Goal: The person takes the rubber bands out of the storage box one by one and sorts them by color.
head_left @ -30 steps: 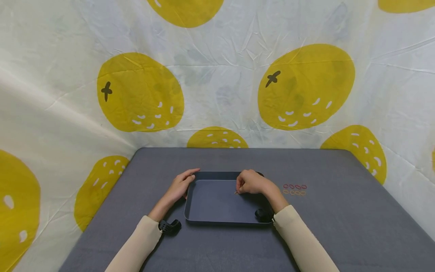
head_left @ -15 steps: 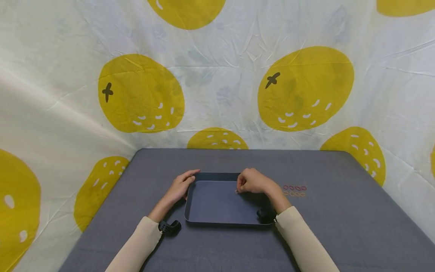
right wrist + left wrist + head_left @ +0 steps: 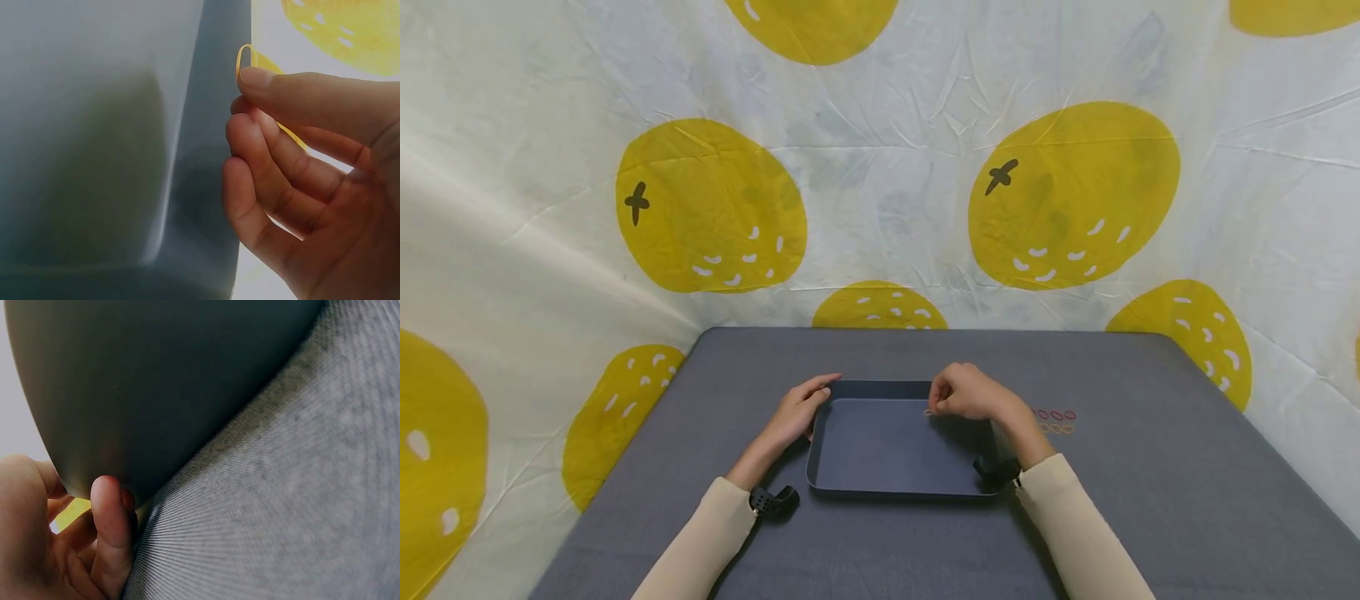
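A dark grey rectangular tray stands on the table, its inside bare where it shows. My left hand holds the tray's far left corner; in the left wrist view its fingers curl against the tray wall. Over the tray's far right part, my right hand pinches a small yellow rubber band between thumb and forefinger, the loop sticking out past the thumb tip. To the right of the tray lie a row of red rubber bands and a nearer row of yellow ones, partly hidden by my right forearm.
The grey cloth-covered table stretches out on all sides of the tray. Behind it hangs a pale curtain printed with yellow fruit. A black wrist device sits on my left wrist, another on the right.
My right hand has lifted slightly and shifted right and away from me, with the yellow rubber band in its pinch. The left hand and the tray stay put.
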### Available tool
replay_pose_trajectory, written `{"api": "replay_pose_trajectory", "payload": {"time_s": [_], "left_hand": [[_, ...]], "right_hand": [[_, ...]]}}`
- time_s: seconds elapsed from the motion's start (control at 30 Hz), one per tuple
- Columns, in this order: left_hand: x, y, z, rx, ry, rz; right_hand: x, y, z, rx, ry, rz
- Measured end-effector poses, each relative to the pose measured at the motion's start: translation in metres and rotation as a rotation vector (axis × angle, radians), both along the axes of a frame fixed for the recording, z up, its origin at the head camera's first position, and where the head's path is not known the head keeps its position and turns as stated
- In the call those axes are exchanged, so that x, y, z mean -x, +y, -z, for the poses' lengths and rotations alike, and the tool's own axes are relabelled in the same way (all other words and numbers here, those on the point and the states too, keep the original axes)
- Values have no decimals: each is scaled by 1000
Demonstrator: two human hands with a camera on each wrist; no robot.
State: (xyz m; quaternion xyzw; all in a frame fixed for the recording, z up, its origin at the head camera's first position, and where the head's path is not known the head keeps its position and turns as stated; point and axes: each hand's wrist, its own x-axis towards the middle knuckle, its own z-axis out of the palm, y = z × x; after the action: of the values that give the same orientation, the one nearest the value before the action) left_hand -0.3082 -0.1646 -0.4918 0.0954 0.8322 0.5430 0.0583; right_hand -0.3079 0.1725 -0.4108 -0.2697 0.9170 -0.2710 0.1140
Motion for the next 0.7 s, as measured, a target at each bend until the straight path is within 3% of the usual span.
{"api": "replay_pose_trajectory", "payload": {"time_s": [0.7], "left_hand": [[1, 2, 0, 5, -12, -16]], "right_hand": [[0, 6, -6, 29, -8, 2]]}}
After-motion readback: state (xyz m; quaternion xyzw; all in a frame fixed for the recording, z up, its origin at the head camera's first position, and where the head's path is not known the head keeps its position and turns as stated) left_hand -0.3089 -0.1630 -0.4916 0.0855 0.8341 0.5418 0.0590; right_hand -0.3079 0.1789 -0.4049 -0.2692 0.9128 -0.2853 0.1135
